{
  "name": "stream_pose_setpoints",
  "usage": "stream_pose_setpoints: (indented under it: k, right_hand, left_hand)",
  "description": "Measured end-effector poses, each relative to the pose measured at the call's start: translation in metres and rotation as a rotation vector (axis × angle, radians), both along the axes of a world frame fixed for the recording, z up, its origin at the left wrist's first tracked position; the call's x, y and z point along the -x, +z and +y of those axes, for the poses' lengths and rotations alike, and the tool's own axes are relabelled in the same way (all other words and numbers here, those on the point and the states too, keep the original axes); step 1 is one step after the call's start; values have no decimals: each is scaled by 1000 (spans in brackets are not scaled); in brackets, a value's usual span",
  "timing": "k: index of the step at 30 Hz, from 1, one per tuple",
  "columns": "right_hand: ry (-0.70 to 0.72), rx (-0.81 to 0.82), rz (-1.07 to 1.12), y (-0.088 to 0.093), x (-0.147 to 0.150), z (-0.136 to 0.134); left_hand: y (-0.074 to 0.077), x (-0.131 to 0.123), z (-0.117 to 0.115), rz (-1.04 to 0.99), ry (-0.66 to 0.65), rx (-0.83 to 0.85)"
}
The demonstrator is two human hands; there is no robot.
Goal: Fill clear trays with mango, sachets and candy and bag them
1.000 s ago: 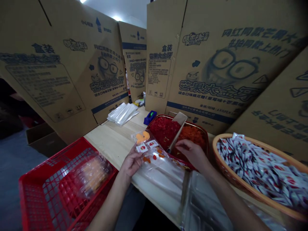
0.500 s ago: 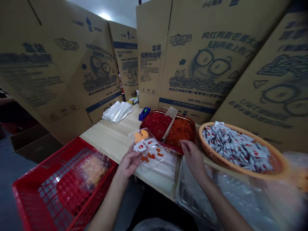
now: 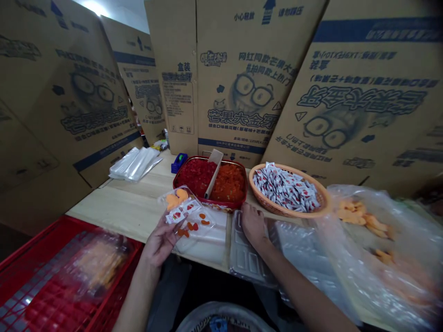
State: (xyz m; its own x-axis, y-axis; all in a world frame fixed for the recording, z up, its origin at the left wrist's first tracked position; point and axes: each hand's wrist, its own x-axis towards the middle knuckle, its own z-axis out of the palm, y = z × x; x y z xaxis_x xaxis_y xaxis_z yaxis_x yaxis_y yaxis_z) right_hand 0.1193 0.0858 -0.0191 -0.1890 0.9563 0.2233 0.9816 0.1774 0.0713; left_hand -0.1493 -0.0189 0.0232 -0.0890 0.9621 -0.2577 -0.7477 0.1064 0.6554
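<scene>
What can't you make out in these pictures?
Head view:
Sachets in the clear packet in the left hand: print too small.
Pieces in the red tray: too small.
Plastic bag at right: blurred, cut by the edge.
Packet in the red crate: blurred.
Bag at bottom: cut off by the edge.

Red mesh crate [image 3: 41,281], orange-brown woven basket [image 3: 287,213], red-and-white sachets [image 3: 285,189], blue-lettered cardboard boxes [image 3: 228,92]

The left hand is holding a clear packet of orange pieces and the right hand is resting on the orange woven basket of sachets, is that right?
No: the head view shows the right hand resting on a clear moulded plastic tray, not the orange woven basket, which lies beyond it. The left hand does hold the clear packet of orange pieces.
</scene>
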Motion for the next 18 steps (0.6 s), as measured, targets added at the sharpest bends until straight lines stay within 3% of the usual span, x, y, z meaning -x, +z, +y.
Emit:
stream_pose_setpoints:
  k: [11,18]
  right_hand:
    - [-13,-60,6,-8,1,1]
    - [-21,-34,124,-5,-3,2]
  left_hand:
    - [-6,0,-8,-22,1,-7]
    - [-3,-2,-11,-37,-2,21]
